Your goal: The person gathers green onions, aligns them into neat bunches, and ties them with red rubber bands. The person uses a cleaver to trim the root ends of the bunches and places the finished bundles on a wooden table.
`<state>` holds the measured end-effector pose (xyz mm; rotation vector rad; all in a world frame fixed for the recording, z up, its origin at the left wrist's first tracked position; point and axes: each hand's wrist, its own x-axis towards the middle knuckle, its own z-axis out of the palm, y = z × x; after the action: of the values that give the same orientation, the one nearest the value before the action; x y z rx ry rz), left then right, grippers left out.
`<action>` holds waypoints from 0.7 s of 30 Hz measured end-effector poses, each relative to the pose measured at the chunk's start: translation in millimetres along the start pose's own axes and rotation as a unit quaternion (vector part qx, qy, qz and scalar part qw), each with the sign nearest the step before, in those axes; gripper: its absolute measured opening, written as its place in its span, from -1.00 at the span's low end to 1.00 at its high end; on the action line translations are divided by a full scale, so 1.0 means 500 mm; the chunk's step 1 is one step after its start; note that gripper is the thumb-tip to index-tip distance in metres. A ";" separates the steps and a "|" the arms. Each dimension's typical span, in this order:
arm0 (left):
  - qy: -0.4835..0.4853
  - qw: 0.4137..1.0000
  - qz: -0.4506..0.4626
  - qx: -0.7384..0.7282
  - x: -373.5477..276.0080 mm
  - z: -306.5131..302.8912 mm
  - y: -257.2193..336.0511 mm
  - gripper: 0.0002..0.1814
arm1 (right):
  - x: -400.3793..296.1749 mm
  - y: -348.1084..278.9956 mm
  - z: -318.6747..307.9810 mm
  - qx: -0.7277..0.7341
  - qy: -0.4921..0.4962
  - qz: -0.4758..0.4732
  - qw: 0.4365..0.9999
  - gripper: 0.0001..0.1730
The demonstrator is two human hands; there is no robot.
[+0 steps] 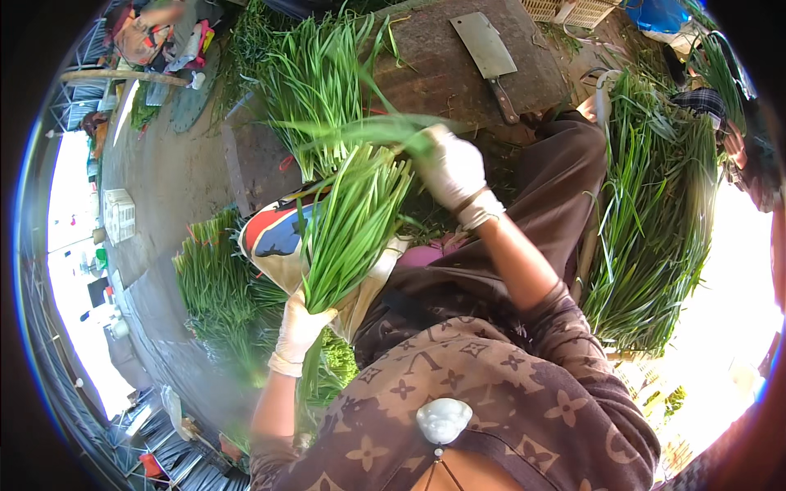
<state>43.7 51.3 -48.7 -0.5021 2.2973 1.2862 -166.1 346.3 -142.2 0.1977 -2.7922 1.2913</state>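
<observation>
My left hand (302,328), in a whitish glove, grips the lower part of a bunch of long flat green leaves (353,245), perhaps garlic chives, fanned over a patterned cloth (276,236) on my lap. Just above the bunch's cut-looking ends, my right hand (451,166), also gloved, holds a few loose green leaves (393,132), blurred by motion. Beyond lies another spread of green leaves (319,86) at the near-left side of a worn board. A cleaver (485,46) with a riveted wooden handle rests on that board.
A large heap of long leaves (651,221) stands at my right, near another person's hand (735,145). Bundled greens (215,276) stand at my left. The brown board (417,80) lies ahead, with a plastic basket (574,13) behind it. A white crate (119,216) sits farther left.
</observation>
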 end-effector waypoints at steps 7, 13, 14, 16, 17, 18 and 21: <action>0.066 0.986 0.052 0.144 0.020 0.010 0.002 -0.27 | -0.062 -0.033 0.001 0.380 -0.107 0.109 0.912 -0.70; 0.107 0.968 0.143 0.177 0.034 0.017 0.068 -0.22 | -0.055 -0.001 -0.020 0.298 -0.038 0.082 0.950 -0.73; 0.109 0.963 0.134 0.207 0.037 0.013 0.084 -0.16 | -0.052 0.006 -0.033 0.270 -0.009 0.086 0.959 -0.76; 0.142 0.935 0.175 0.275 0.036 0.001 0.092 -0.14 | -0.027 0.069 -0.064 0.270 0.077 0.141 0.949 -0.80; 0.156 0.922 0.167 0.313 0.027 -0.012 0.083 -0.14 | -0.007 0.057 -0.117 0.328 0.143 0.173 0.918 -0.79; 0.201 0.890 0.188 0.364 0.015 -0.028 0.064 -0.14 | 0.011 0.076 -0.160 0.303 0.182 0.178 0.918 -0.68; 0.219 0.856 0.219 0.414 0.003 -0.080 0.038 -0.11 | 0.048 0.160 -0.273 0.488 0.330 0.144 0.795 -0.69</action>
<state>24.0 26.1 -18.0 0.0604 3.1613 0.2039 -201.0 499.4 -111.7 -0.5592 -1.4165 2.2013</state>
